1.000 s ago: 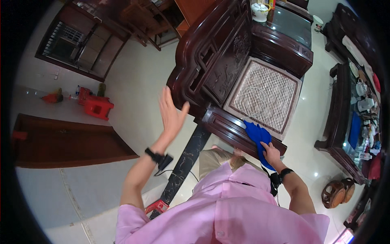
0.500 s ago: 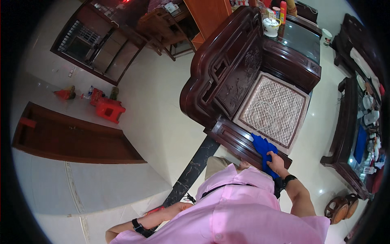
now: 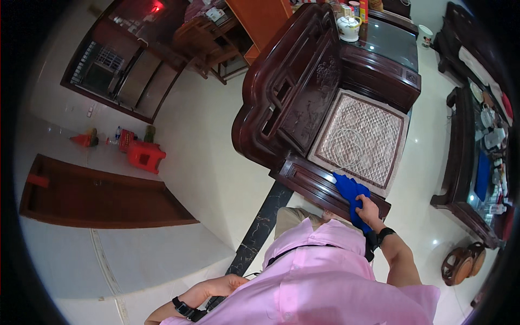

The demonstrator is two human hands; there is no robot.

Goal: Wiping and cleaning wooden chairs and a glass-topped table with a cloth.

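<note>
My right hand [image 3: 369,212] is closed around a crumpled blue cloth [image 3: 352,190]. The cloth lies on the flat armrest [image 3: 317,186] of a carved dark wooden armchair [image 3: 300,103], part of it hanging by my wrist. On the seat is a quilted beige-and-brown cushion [image 3: 374,127] with a loosely coiled pale cord [image 3: 346,143] on top. Low at my left side, my left hand [image 3: 223,284] is curled near the hem of my pink shirt [image 3: 319,276]. A thin dark strap or cord end shows by its fingertips; what it holds, if anything, is hidden.
Beyond the chair stands a glass-topped side cabinet [image 3: 387,46] with a white teapot [image 3: 349,28]. A cluttered dark table [image 3: 452,151] is at the right, near round wooden stools [image 3: 460,265]. A red plastic stool [image 3: 146,156] stands left, past a brown door [image 3: 103,192].
The view has shifted slightly, so the room sits a little differently. My right hand keeps its grip on the cloth at the armrest. My left hand has moved slightly; the red thing beside it is out of sight.
</note>
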